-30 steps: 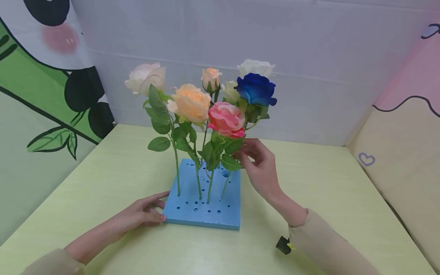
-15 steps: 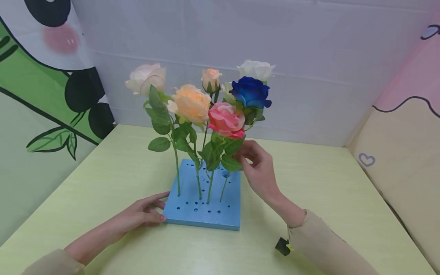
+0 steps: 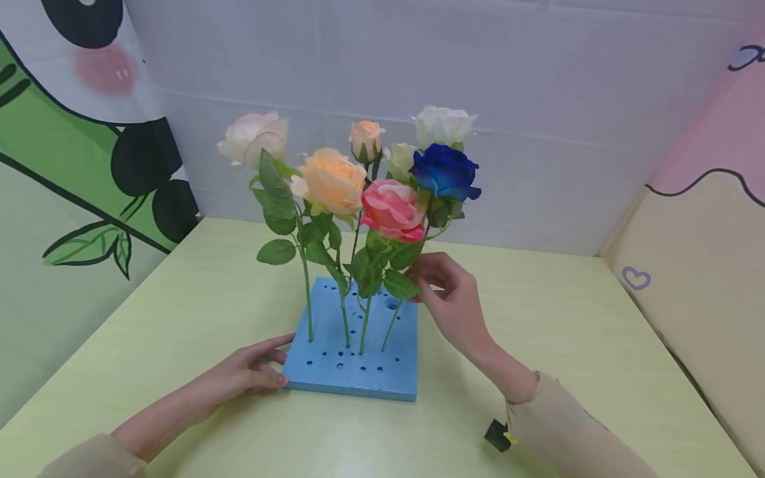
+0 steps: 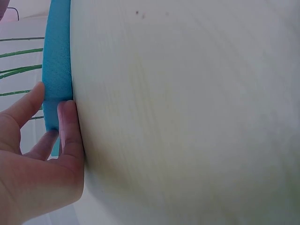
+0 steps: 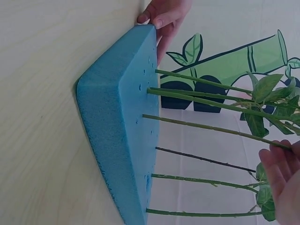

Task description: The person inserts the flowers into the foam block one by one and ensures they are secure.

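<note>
A pale green table (image 3: 568, 345) fills the lower view; a white wall (image 3: 538, 99) runs along its 12 o'clock edge; a panda picture (image 3: 72, 133) with a bamboo leaf (image 3: 89, 245) stands at 9 o'clock; a pink and cream panel (image 3: 705, 232) with a small heart (image 3: 635, 277) stands at 3 o'clock. A peach rose (image 3: 331, 179) stands upright; a pale pink rose (image 3: 254, 136) is at its 10 o'clock; a pink rose (image 3: 391, 209) just beside it at 4 o'clock; a white rose (image 3: 442, 123) at 2 o'clock.
</note>
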`<state>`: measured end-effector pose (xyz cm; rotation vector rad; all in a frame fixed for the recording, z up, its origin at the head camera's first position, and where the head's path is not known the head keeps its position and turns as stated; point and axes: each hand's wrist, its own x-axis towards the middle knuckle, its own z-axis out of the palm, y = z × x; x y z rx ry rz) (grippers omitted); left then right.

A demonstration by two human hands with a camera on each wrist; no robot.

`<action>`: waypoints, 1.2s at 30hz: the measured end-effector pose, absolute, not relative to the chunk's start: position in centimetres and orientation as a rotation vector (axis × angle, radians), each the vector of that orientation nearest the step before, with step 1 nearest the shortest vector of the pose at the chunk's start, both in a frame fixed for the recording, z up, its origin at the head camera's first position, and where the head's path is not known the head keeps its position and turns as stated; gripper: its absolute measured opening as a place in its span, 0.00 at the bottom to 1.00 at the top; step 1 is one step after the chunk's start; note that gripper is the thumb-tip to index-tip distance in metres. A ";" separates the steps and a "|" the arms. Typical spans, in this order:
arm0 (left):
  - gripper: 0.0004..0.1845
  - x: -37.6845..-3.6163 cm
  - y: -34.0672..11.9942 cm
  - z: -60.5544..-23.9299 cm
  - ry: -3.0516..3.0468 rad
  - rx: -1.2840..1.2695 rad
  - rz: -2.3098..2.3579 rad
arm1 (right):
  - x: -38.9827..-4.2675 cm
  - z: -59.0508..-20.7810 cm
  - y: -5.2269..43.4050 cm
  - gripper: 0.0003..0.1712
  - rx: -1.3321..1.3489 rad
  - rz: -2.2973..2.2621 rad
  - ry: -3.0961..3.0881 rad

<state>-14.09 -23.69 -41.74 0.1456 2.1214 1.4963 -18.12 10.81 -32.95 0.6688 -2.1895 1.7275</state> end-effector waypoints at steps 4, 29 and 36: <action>0.42 -14.1 -23.7 -41.7 2.121 0.152 1.499 | -17.8 -33.1 10.8 0.13 0.682 1.745 -2.184; 0.43 -14.1 -23.8 -41.8 2.134 0.145 1.488 | -17.6 -34.6 11.2 0.10 0.798 1.730 -2.228; 0.43 -14.0 -23.7 -41.7 2.130 0.141 1.485 | -17.5 -34.6 11.1 0.11 0.806 1.734 -2.222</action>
